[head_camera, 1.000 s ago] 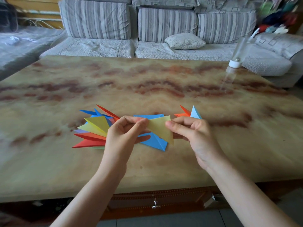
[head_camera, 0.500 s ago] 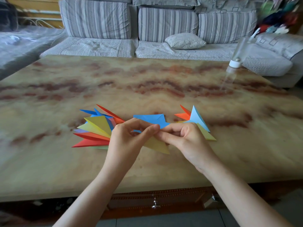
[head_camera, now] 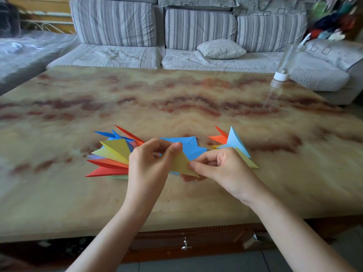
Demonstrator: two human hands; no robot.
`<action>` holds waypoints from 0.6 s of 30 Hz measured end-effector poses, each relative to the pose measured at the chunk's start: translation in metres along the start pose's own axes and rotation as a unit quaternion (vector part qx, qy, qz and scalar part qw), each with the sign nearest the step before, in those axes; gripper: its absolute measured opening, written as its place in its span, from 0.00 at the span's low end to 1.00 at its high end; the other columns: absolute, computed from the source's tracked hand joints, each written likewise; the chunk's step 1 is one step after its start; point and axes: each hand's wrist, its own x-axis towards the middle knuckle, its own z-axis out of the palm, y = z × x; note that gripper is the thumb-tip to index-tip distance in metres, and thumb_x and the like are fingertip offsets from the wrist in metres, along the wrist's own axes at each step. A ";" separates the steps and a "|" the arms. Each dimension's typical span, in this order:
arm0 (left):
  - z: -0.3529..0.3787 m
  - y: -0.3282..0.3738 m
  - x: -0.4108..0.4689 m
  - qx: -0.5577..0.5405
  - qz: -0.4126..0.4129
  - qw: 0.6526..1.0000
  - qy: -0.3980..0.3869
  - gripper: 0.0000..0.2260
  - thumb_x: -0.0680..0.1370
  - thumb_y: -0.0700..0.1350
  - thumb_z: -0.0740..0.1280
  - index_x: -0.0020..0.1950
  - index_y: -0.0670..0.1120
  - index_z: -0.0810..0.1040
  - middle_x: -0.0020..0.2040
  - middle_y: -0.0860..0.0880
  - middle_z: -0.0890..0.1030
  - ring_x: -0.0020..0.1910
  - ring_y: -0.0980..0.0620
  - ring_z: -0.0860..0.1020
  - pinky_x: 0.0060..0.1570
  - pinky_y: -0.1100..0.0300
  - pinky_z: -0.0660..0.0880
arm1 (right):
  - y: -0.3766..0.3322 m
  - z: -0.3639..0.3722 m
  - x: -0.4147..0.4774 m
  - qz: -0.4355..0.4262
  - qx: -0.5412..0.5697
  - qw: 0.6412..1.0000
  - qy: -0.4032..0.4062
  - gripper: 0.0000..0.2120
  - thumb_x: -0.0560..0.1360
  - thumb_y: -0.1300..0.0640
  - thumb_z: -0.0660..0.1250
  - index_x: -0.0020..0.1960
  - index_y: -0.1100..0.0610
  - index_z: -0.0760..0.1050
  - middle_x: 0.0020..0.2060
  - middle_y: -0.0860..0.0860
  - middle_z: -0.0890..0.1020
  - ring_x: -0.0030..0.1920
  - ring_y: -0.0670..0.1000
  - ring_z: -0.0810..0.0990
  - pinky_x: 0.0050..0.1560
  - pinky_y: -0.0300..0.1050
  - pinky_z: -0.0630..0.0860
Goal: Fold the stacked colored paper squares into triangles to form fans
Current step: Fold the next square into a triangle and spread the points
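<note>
Head view: you hold a folded yellow paper triangle (head_camera: 182, 163) just above the worktop (head_camera: 176, 99), between both hands. Its long axis slants from upper left to lower right, and its sharp tip points down-right, toward you. It is a flat, narrow, pale yellow piece with crisp edges. Your left hand (head_camera: 149, 163) pinches its upper end between thumb and curled fingers; your right hand (head_camera: 222, 165) pinches its lower right edge near the tip. Behind the triangle a blue paper stack (head_camera: 186, 146) lies flat on the worktop. Left of it spreads a fan of folded triangles (head_camera: 115, 154), red, yellow and blue, with tips pointing left. To the right sits a smaller cluster (head_camera: 233, 144), orange, light blue and yellow.
</note>
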 end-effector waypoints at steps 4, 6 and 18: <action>0.000 0.001 0.000 0.013 0.005 1.000 0.010 0.07 0.74 0.45 0.70 0.37 0.47 0.81 0.32 0.53 0.82 0.32 0.59 0.76 0.34 0.67 0.70 | -0.002 -0.001 -0.001 0.002 -0.003 1.000 -0.014 0.08 0.75 0.61 0.69 0.45 0.66 0.82 0.38 0.56 0.86 0.40 0.48 0.85 0.43 0.36 0.77; 0.000 0.001 0.000 0.015 0.001 1.000 0.012 0.07 0.74 0.45 0.70 0.37 0.47 0.81 0.32 0.54 0.81 0.32 0.60 0.76 0.33 0.69 0.70 | -0.002 0.000 -0.001 0.008 -0.008 1.000 -0.015 0.07 0.75 0.61 0.68 0.45 0.66 0.82 0.38 0.55 0.86 0.41 0.48 0.85 0.43 0.37 0.77; 0.004 0.000 0.002 0.042 -0.008 0.999 0.023 0.07 0.75 0.46 0.69 0.38 0.47 0.80 0.33 0.55 0.80 0.33 0.58 0.75 0.34 0.67 0.69 | -0.009 -0.005 -0.005 0.015 -0.063 0.998 -0.013 0.07 0.75 0.63 0.67 0.44 0.67 0.82 0.38 0.53 0.86 0.41 0.50 0.85 0.50 0.53 0.78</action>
